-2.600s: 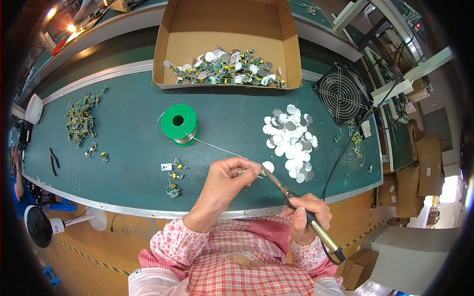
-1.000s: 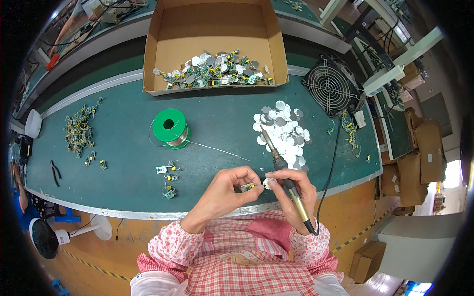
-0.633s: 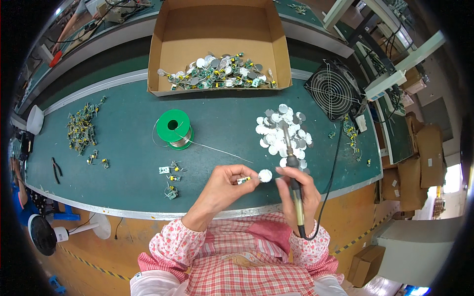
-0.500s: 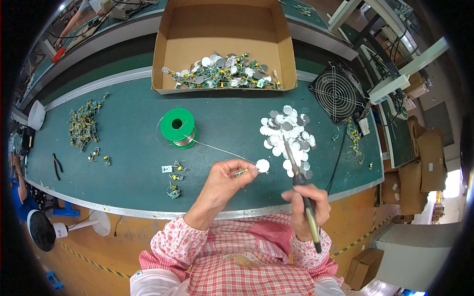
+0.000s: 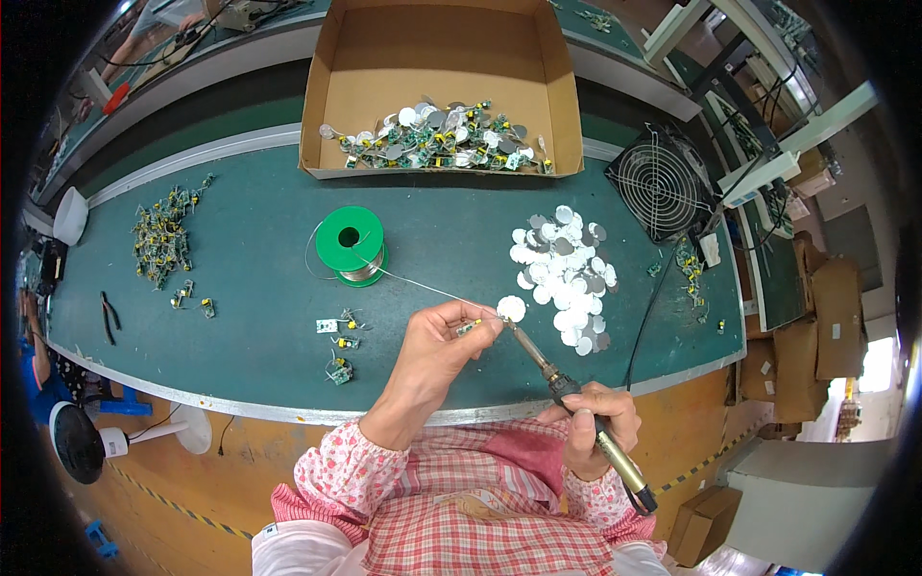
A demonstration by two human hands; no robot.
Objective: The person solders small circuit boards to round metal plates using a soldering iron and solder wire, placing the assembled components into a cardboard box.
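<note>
My left hand (image 5: 432, 346) is closed in a pinch on a small circuit board (image 5: 468, 327) and the end of a solder wire (image 5: 432, 289). A white round disc (image 5: 511, 308) sits right at its fingertips; whether it is joined to the board is hidden. The wire runs back to a green spool of solder (image 5: 351, 240). My right hand (image 5: 597, 420) grips a soldering iron (image 5: 534, 354) by its handle, the tip touching or very near the disc's lower edge. To the right lies a heap of white and grey discs (image 5: 567, 274).
A cardboard box (image 5: 442, 58) with finished-looking assemblies stands at the back. Small boards (image 5: 327, 326) lie left of my left hand, and a bigger pile (image 5: 161, 240) with pliers (image 5: 110, 317) farther left. A black fan (image 5: 658, 182) stands at right; the iron's cable (image 5: 645, 331) trails there.
The soldering iron has swung from over the disc heap leftward, its tip now at the disc by my left fingertips. My left hand has stayed nearly still.
</note>
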